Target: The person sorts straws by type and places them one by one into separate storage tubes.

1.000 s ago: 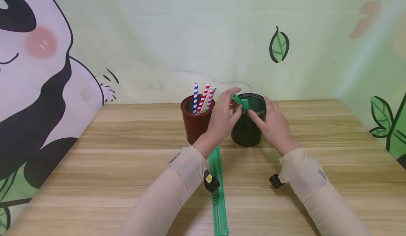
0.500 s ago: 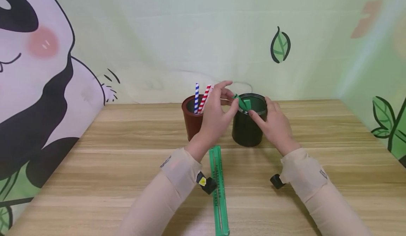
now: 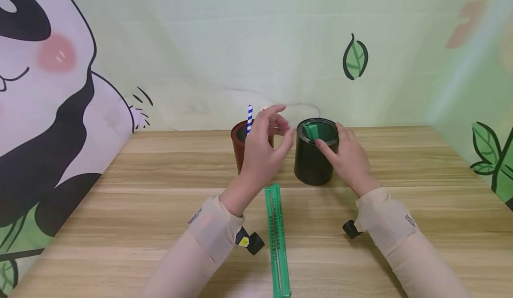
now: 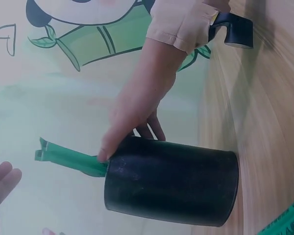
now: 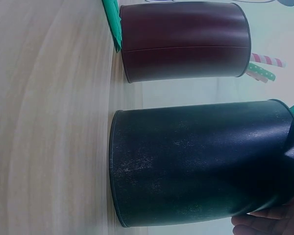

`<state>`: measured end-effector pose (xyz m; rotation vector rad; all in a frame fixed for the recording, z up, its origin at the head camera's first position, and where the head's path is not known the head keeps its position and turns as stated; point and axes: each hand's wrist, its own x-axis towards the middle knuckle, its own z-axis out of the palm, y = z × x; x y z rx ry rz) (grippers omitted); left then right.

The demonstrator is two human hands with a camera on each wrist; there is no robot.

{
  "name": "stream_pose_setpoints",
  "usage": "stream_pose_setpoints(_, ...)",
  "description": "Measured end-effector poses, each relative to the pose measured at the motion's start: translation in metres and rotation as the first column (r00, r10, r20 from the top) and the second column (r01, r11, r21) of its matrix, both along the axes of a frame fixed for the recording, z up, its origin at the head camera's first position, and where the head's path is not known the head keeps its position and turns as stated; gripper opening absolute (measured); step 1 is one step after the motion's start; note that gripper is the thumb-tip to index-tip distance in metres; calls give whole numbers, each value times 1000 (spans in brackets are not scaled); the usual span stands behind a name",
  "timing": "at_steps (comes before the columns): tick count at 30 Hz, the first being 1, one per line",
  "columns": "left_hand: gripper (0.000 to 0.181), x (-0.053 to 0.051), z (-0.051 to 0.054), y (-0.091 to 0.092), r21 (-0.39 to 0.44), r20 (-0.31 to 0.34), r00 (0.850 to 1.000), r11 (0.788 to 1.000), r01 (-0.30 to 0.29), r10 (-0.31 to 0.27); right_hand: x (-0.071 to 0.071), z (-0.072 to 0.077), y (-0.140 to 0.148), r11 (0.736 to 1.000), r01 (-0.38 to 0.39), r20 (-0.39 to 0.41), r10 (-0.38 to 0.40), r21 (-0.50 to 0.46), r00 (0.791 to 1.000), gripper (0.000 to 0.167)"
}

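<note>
My right hand (image 3: 349, 157) holds a black cylindrical cup (image 3: 314, 164), its thumb at the near rim and its fingers round the right side. Inside, green wrapped sticks (image 3: 310, 131) lean against the rim; in the left wrist view the green wrappers (image 4: 71, 157) jut well above it. Left of this cup, my left hand (image 3: 264, 149) hovers with loosely bent fingers and nothing in them. It partly hides a reddish-brown cup (image 3: 238, 151) with a blue-striped straw (image 3: 250, 117). In the right wrist view, pink-striped and green dotted straws (image 5: 264, 71) stick out of that cup.
On the wooden table (image 3: 160, 209), two long green printed wrappers (image 3: 277, 240) lie side by side between the forearms, running toward the near edge. A printed cloth backdrop (image 3: 200, 57) stands right behind the cups.
My left hand has let go of a green wrapped stick, which now rests in the black cup, and has moved left in front of the reddish-brown cup. The right hand keeps its hold.
</note>
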<state>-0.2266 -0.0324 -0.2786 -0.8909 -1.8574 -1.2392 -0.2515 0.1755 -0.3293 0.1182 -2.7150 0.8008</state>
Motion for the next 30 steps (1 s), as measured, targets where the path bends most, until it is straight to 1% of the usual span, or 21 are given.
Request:
stream_pose_setpoints(3, 39, 4, -4, -5, 5, -37, 999, 1000, 4, -3, 0, -1, 0, 1000, 1, 0, -1, 2, 1000, 88)
stream_pose_setpoints(5, 38, 6, -7, -9, 3, -41, 999, 1000, 2, -2, 0, -2, 0, 1000, 1, 1, -1, 2, 1000, 88)
stream_pose_setpoints(7, 36, 8, -11, -13, -2, -30, 1000, 1000, -2, 2, -1, -2, 0, 1000, -1, 3, 1, 0, 1000, 88)
stream_pose_setpoints(9, 35, 10, -16, -17, -17, -3, 1000, 1000, -15, 15, -1, -3, 0, 1000, -3, 6, 3, -2, 1000, 88)
stream_pose_setpoints(13, 32, 15, -26, -24, -56, 76, 997, 998, -31, 36, -1, -3, 0, 1000, -4, 13, 4, 0, 1000, 89)
stream_pose_setpoints(16, 31, 20, -34, -30, -93, 155, 986, 995, -44, 58, 0, -3, 0, 1000, -3, 16, 3, 1, 1000, 89)
stream_pose_setpoints(18, 30, 23, -39, -33, -126, 214, 974, 991, -54, 81, 0, -2, 0, 1000, -4, 16, 4, -2, 1000, 88)
stream_pose_setpoints(20, 30, 26, -44, -35, -160, 281, 954, 985, -62, 105, 0, -2, 0, 1000, -4, 16, 4, -7, 1000, 88)
stream_pose_setpoints(21, 29, 27, -46, -36, -179, 319, 940, 982, -63, 119, 1, -1, 0, 1000, -5, 16, 5, -8, 1000, 88)
stream_pose_setpoints(23, 30, 29, -50, -38, -214, 397, 906, 975, -63, 146, 1, -1, 0, 1000, -4, 17, 4, -8, 1000, 88)
stream_pose_setpoints(25, 30, 30, -54, -40, -242, 480, 861, 969, -51, 165, 1, 0, 0, 1000, -3, 17, 3, -4, 1000, 88)
stream_pose_setpoints(27, 30, 32, -58, -42, -270, 539, 822, 962, -36, 182, 1, -1, 0, 1000, -2, 19, 2, -1, 1000, 88)
stream_pose_setpoints(28, 30, 32, -59, -44, -282, 561, 807, 959, -27, 187, 1, -1, 0, 1000, -3, 16, 3, -2, 1000, 88)
stream_pose_setpoints(30, 29, 33, -63, -46, -304, 588, 785, 953, -11, 197, 1, -1, 0, 1000, -3, 13, 3, -3, 1000, 88)
